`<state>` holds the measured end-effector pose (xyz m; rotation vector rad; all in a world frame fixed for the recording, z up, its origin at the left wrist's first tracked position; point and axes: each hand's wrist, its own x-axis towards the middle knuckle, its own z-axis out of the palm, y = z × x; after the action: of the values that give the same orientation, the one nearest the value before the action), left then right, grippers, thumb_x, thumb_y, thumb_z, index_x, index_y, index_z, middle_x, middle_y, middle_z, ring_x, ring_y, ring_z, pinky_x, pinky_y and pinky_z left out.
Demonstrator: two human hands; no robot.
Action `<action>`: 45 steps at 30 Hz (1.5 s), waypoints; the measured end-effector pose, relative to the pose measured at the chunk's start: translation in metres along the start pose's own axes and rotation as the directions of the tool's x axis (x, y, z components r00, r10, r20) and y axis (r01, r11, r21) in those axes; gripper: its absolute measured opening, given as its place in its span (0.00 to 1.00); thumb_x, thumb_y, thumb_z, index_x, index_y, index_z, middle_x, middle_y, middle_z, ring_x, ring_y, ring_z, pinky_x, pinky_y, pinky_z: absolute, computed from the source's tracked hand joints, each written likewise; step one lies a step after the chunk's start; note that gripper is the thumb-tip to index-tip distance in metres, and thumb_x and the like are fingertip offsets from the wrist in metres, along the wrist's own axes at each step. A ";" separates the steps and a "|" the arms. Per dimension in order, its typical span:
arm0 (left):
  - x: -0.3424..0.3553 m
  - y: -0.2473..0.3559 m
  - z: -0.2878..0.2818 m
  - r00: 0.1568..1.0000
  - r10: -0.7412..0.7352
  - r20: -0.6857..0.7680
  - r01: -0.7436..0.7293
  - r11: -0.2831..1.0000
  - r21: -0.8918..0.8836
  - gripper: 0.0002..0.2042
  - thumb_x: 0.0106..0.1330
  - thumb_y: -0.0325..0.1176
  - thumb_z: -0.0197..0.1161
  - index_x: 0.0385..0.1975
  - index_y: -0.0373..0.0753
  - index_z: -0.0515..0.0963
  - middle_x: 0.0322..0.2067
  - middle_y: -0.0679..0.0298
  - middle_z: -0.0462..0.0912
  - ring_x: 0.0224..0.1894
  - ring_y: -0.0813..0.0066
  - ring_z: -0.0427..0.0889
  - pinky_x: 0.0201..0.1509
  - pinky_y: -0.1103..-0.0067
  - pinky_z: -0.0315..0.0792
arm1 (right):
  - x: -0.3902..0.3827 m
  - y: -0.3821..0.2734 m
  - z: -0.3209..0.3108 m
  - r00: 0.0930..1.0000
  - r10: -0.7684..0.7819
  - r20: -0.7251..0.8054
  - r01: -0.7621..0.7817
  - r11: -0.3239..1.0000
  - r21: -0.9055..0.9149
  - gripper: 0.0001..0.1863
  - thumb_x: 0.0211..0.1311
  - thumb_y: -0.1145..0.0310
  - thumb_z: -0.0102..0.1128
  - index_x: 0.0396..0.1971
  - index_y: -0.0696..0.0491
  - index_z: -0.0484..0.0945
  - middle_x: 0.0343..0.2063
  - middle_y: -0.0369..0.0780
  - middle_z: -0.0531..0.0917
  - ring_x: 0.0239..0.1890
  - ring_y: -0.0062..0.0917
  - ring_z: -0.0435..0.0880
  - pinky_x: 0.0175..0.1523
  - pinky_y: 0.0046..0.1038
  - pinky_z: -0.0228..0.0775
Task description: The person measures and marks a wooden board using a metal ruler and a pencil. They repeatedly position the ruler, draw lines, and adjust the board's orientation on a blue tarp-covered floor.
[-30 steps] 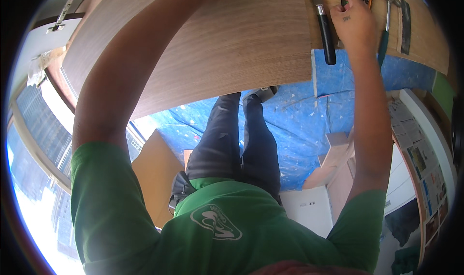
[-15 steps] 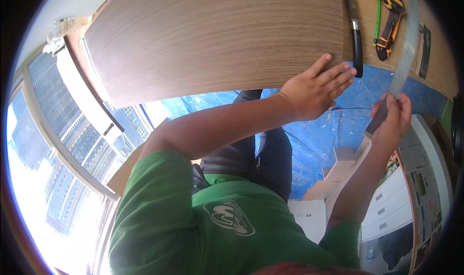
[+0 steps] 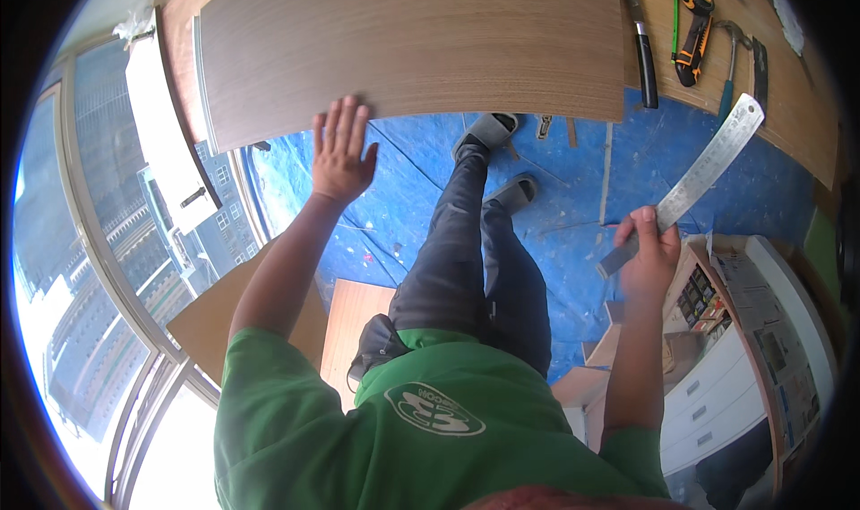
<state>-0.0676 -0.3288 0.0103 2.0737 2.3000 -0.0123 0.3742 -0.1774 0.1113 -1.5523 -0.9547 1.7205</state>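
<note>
A large wood-grain panel [image 3: 421,48] lies across the top of the view. At its near edge, towards the left, my left hand [image 3: 340,151] is stretched out flat with the fingertips at the board's edge. My right hand [image 3: 652,250] is closed around a long metal ruler [image 3: 712,160], low on the right. The ruler slants up and away from the hand, its far end with a hole near the worktop, and a short piece sticks out below the fingers.
On the worktop [image 3: 797,107] at right lie a black-handled knife [image 3: 645,62], a yellow-and-black utility knife [image 3: 693,39], a green pencil [image 3: 675,21] and a hammer [image 3: 732,62]. Blue sheeting [image 3: 573,178] covers the floor. A white drawer cabinet [image 3: 712,402] stands at lower right, windows [image 3: 98,241] at left.
My left hand has moved left along the panel's near edge from its right corner. My right hand has drawn the ruler down and left, away from the worktop, uncovering the hammer.
</note>
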 end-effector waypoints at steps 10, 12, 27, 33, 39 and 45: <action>-0.249 -0.063 0.069 0.459 -0.315 0.830 0.473 0.878 0.072 0.16 0.73 0.40 0.57 0.48 0.34 0.81 0.38 0.42 0.87 0.41 0.40 0.86 0.51 0.57 0.79 | -0.019 0.043 0.020 0.975 0.198 0.098 -0.216 0.947 0.237 0.10 0.73 0.65 0.63 0.37 0.57 0.78 0.20 0.38 0.78 0.18 0.23 0.77 0.26 0.27 0.70; -0.266 -0.043 0.092 0.520 -0.385 0.762 0.739 0.651 -0.175 0.30 0.71 0.35 0.57 0.73 0.37 0.61 0.64 0.37 0.74 0.65 0.43 0.76 0.68 0.62 0.70 | -0.019 0.041 0.033 0.985 0.145 0.095 -0.161 0.968 0.190 0.09 0.74 0.67 0.62 0.40 0.58 0.79 0.20 0.38 0.78 0.19 0.24 0.79 0.27 0.27 0.71; 0.094 0.011 -0.069 0.874 0.475 -0.104 -0.268 0.291 -0.919 0.18 0.57 0.42 0.80 0.23 0.38 0.77 0.33 0.58 0.85 0.42 0.58 0.83 0.49 0.67 0.75 | -0.021 0.078 0.168 0.913 -0.045 -0.406 0.022 0.998 -0.061 0.24 0.75 0.49 0.61 0.47 0.58 0.82 0.22 0.30 0.71 0.24 0.15 0.70 0.31 0.22 0.63; 0.268 -0.002 -0.018 0.885 0.343 -0.315 -0.454 0.790 -0.412 0.22 0.72 0.55 0.61 0.52 0.42 0.80 0.60 0.57 0.78 0.66 0.52 0.71 0.72 0.59 0.61 | -0.023 0.101 0.214 0.911 -0.059 -0.409 0.040 0.998 -0.055 0.20 0.76 0.51 0.60 0.41 0.56 0.81 0.24 0.32 0.76 0.25 0.14 0.73 0.32 0.21 0.67; 0.279 0.023 0.005 0.914 0.326 -0.239 -0.374 0.908 -0.190 0.36 0.73 0.66 0.48 0.72 0.46 0.67 0.76 0.59 0.61 0.79 0.56 0.54 0.82 0.57 0.43 | -0.005 0.124 0.194 0.836 -0.137 -0.531 0.163 0.987 0.002 0.13 0.78 0.60 0.57 0.39 0.56 0.78 0.25 0.34 0.81 0.24 0.16 0.79 0.32 0.22 0.73; 0.283 0.022 0.004 0.928 0.318 -0.197 -0.352 0.920 -0.175 0.36 0.74 0.63 0.49 0.73 0.44 0.65 0.76 0.60 0.62 0.78 0.56 0.56 0.81 0.57 0.46 | 0.040 0.136 0.153 0.786 -0.200 -0.586 0.291 0.954 0.065 0.15 0.80 0.59 0.53 0.42 0.56 0.80 0.25 0.35 0.80 0.27 0.17 0.80 0.35 0.23 0.74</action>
<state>-0.0752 -0.0450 -0.0040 2.3998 1.8868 0.4078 0.2203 -0.2341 -0.0173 -1.6194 -0.6539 1.0115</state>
